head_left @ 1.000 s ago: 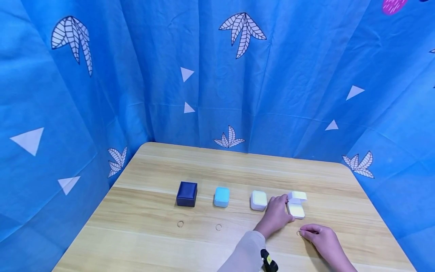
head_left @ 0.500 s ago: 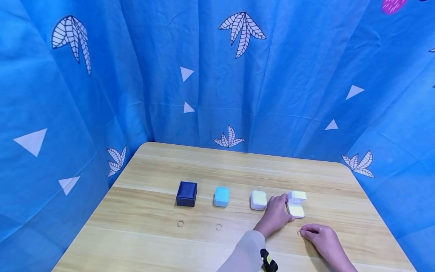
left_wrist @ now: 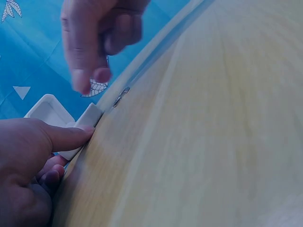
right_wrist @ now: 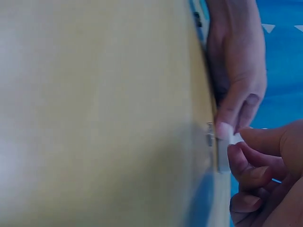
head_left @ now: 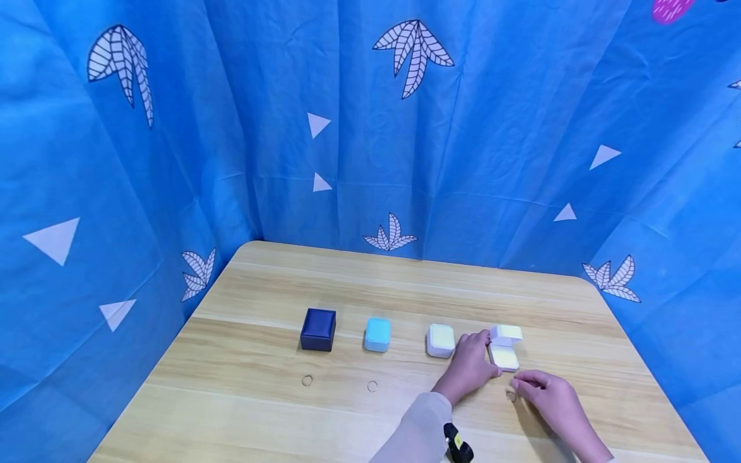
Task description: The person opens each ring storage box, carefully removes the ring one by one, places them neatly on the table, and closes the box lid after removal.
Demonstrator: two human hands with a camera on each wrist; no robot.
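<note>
My left hand (head_left: pixel 470 363) holds the base of an open white ring box (head_left: pixel 505 357), its thumb against the front side; the left wrist view shows the box's raised lid (left_wrist: pixel 51 111). A ring (head_left: pixel 511 395) lies on the table in front of that box. Just above this ring is my right hand (head_left: pixel 547 397), apart from it in the left wrist view. Nothing shows between the right thumb and forefinger (right_wrist: pixel 239 158), which are slightly parted. Part of the box is hidden behind the left hand.
A closed white box (head_left: pixel 441 341) stands close to the left hand. Further left are a light blue box (head_left: pixel 378 335) and a dark blue box (head_left: pixel 318 330). Two more rings, one (head_left: pixel 372 386) and another (head_left: pixel 307 381), lie in front of these. A blue curtain (head_left: pixel 370 128) surrounds the wooden table.
My right hand has let go of the ring and risen a little off it, towards the open box. The left hand and the box have stayed in place.
</note>
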